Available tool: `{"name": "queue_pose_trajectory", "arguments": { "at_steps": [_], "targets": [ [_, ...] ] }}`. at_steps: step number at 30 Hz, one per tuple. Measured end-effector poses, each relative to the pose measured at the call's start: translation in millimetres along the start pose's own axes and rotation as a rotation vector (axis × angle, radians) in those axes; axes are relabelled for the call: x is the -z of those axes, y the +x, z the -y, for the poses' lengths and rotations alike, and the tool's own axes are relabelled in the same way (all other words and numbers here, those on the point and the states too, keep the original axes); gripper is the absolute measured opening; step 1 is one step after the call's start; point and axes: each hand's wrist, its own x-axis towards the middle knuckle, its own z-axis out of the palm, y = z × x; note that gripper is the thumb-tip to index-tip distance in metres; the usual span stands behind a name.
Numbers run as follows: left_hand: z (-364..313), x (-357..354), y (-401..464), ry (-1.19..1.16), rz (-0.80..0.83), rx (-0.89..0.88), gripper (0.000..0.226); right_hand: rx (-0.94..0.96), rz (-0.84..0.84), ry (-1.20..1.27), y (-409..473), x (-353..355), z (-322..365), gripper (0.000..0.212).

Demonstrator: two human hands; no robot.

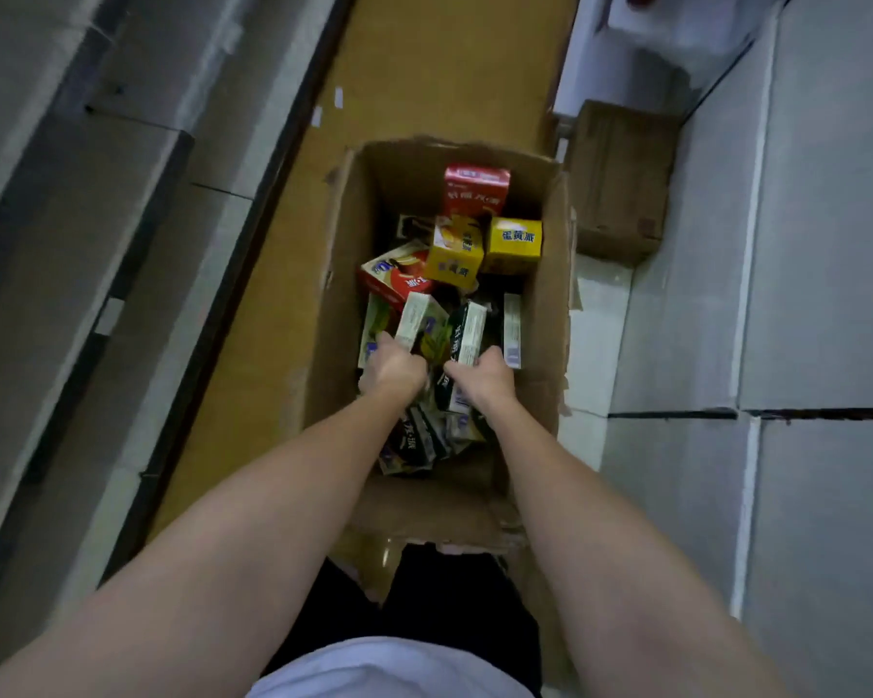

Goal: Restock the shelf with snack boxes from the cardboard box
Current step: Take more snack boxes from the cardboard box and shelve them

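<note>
An open cardboard box (346, 294) stands on the floor below me, full of snack boxes. At its far end are a red box (476, 186) and two yellow boxes (515, 244). Nearer lie green-and-white boxes and dark ones. My left hand (396, 367) reaches into the box and grips a green-and-white snack box (417, 319). My right hand (482, 377) grips a dark-and-white snack box (467, 332) beside it. The fingers of both hands are hidden under the boxes.
A yellow-brown shelf board (424, 63) runs along the left of the box, with grey shelving (46, 193) further left. A smaller closed brown carton (621, 178) sits at the far right. Grey floor tiles (802, 294) lie on the right.
</note>
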Motion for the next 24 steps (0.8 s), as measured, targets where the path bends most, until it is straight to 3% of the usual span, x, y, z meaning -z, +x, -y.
{"name": "queue_pose_trajectory", "arguments": {
  "at_steps": [7, 11, 17, 20, 24],
  "targets": [
    [4.6, 82.3, -24.8, -0.209, 0.006, -0.228, 0.051, 0.250, -0.114, -0.187, -65.0, -10.7, 83.9, 0.044],
    [26.5, 148.4, -38.3, -0.310, -0.080, -0.320, 0.043, 0.419, -0.177, -0.257, -112.3, -18.5, 131.3, 0.030],
    [89.7, 257.2, -51.8, -0.466, -0.297, -0.366, 0.034, 0.653, -0.239, -0.220, -185.2, -61.7, 204.8, 0.030],
    [127.5, 305.5, -66.9, -0.524, -0.429, -0.369, 0.037, 0.795, -0.202, -0.221, -221.0, -102.5, 235.6, 0.039],
    [192.0, 363.7, -91.2, -0.619, -0.574, -0.315, 0.043, 0.911, -0.108, -0.186, -279.1, -159.5, 271.0, 0.033]
  ]
}}
